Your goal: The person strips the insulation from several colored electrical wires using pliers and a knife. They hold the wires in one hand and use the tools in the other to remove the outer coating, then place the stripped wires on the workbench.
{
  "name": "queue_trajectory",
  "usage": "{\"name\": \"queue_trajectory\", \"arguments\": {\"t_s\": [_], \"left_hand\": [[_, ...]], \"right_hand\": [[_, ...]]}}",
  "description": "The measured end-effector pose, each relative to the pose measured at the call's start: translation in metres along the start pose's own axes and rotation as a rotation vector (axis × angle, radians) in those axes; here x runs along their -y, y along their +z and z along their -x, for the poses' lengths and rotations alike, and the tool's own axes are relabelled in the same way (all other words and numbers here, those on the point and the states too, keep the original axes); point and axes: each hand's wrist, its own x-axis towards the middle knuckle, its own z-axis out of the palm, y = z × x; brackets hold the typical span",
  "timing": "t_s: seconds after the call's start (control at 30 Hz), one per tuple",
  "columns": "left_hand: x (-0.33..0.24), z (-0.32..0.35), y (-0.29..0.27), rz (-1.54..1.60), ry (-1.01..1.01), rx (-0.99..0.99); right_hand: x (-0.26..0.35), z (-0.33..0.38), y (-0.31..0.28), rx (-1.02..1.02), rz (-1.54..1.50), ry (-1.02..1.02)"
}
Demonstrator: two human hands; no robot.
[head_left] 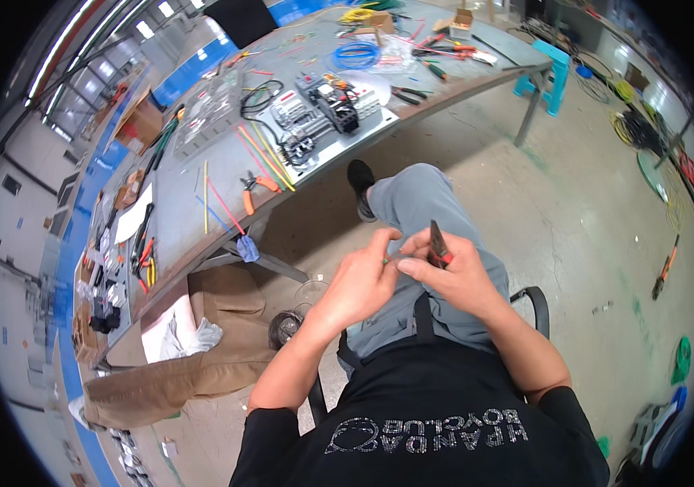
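Observation:
Over my lap, my left hand (367,276) and my right hand (460,276) come close together, thumbs almost meeting. In my right hand is a pair of pliers (439,243) with dark jaws pointing up and away and a bit of red handle showing. The rest of the handles is hidden in the palm. My left fingers are pinched together, and a tiny green spot shows at them. What they hold is too small to name.
Ahead stands a metal workbench (176,199) with an electrical assembly (335,114) on a plate by its near edge. Orange-handled cutters (251,193), coloured tubes and a blue wire coil (356,56) lie on it. Someone's brown-trousered leg (176,380) is at left; a blue stool (558,81) stands far right.

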Motion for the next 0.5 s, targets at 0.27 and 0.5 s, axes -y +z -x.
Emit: {"name": "queue_trajectory", "arguments": {"t_s": [0.27,0.5], "left_hand": [[-0.02,0.001,0.004,0.225,0.108,0.013],[-0.043,0.006,-0.002,0.056,0.225,-0.225]], "right_hand": [[-0.01,0.002,-0.03,-0.179,-0.143,-0.068],[-0.02,0.042,-0.04,0.092,-0.169,0.321]]}}
